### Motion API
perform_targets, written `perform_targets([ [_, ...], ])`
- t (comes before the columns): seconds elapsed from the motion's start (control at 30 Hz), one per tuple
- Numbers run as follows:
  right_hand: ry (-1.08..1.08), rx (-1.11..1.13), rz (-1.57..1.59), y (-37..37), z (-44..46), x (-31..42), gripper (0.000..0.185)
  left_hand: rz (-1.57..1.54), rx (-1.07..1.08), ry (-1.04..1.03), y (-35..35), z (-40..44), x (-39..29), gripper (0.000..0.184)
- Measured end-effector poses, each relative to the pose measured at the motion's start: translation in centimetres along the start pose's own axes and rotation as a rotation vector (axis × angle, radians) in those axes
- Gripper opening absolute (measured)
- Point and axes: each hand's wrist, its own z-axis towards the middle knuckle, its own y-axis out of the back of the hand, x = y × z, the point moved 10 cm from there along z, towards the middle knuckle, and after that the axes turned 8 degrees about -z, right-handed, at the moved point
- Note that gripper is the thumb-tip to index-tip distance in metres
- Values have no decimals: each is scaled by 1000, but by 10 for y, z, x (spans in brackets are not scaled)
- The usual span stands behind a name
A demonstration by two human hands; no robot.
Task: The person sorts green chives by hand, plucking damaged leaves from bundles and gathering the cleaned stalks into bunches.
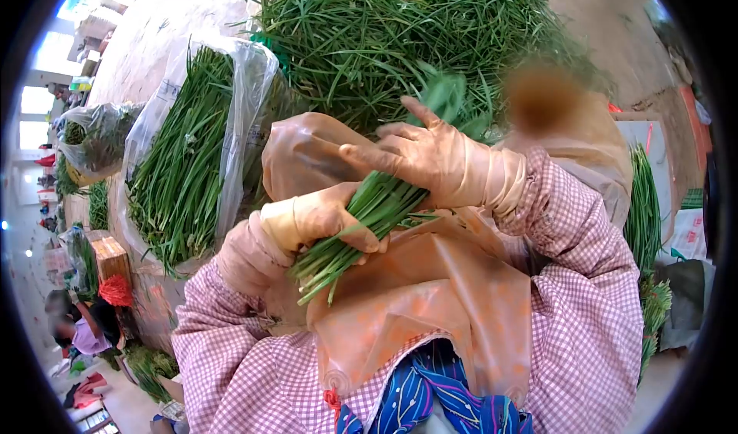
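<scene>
My left hand (pixel 330 220), in a pale rubber glove, is wrapped round a bunch of garlic chives (pixel 378 207) near its cut ends. The stalk ends point down and left. Across the upper part of the bunch lies my right hand (pixel 438 157), also gloved, with its fingers stretched out and spread. Whether its palm touches the leaves is hidden. The leaf tips beyond the right hand are smeared by motion. Beneath both hands, a brown plastic apron (pixel 430 280) covers my lap and knees.
A big heap of loose chives (pixel 415 34) lies ahead of my knees. To the left stands a clear plastic bag (pixel 250 103) packed with aligned chives. More chives (pixel 644 203) stand at the right. Farther left are a crate (pixel 111 257) and another person (pixel 88 326).
</scene>
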Motion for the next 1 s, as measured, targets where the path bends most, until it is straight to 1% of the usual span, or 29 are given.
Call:
perform_targets([
  [0.03,5,7,5,-7,-2,-1,102,39,77,23,-4,1,-2,62],
  [0.07,-29,58,147,-19,-6,-5,97,30,80,23,-12,-3,-6,62],
  [0.1,-66,107,287,-30,-10,-8,92,-48,9,-14,-18,-9,-19,62],
  [0.13,-69,112,287,-33,-15,-8,92,-122,-62,-52,-17,-12,-27,63],
  [0.17,-138,50,301,-28,-20,-13,80,-98,-66,-39,-12,-12,-31,69],
  [0.2,-204,-14,314,-24,-25,-21,68,-64,-140,-105,8,-13,-35,71],
  [0.23,-206,-178,350,-12,-30,-27,51,-90,-101,-294,8,-22,-53,70],
  [0.27,-296,-242,310,-5,-37,-39,47,-115,-171,-437,14,-32,-72,68],
  [0.3,-394,-249,301,-3,-47,-50,46,-128,-240,-580,20,-44,-90,67],
  [0.33,-494,-258,288,0,-57,-59,45,-146,-417,-675,41,-57,-101,64],
  [0.37,-498,-265,270,3,-61,-60,45,-241,75,-917,67,-63,-114,56],
  [0.4,-618,-305,295,3,-72,-71,45,-461,-406,-1012,110,-83,-104,50],
  [0.43,-740,-347,319,2,-84,-81,45,-470,-591,-1117,111,-101,-98,44],
  [0.47,-748,-356,301,4,-86,-81,45,-481,-780,-1219,109,-119,-87,39],
  [0.53,-852,-488,415,8,-95,-90,46,-338,-480,-1289,74,-93,-77,39],
  [0.57,-845,-517,440,9,-95,-90,46,32,-694,-1137,65,-72,-61,39],
  [0.6,-833,-520,431,12,-91,-86,46,64,-709,-1010,50,-47,-56,42],
  [0.63,-869,-519,419,13,-89,-83,46,102,-717,-882,34,-22,-49,44],
  [0.67,-902,-514,409,14,-86,-79,45,-181,-528,-801,10,1,-47,49],
  [0.7,-891,-502,406,16,-80,-71,44,-186,-538,-812,9,7,-51,49],
  [0.77,-900,-465,364,10,-73,-55,43,-242,-277,-980,0,18,-79,58],
  [0.8,-924,-433,319,7,-71,-48,42,-246,-283,-984,6,25,-84,58],
  [0.87,-896,-440,335,1,-65,-37,45,-543,-180,-1164,21,27,-97,63],
  [0.9,-930,-398,386,-7,-64,-35,49,-614,-178,-1200,25,29,-97,65],
  [0.93,-967,-355,439,-14,-65,-35,54,-613,-177,-1201,26,29,-97,65],
  [0.97,-913,-293,531,-21,-60,-33,65,-651,-119,-1187,24,30,-99,64],
  [1.0,-913,-291,533,-18,-61,-33,65,-690,-63,-1173,22,29,-100,63],
])
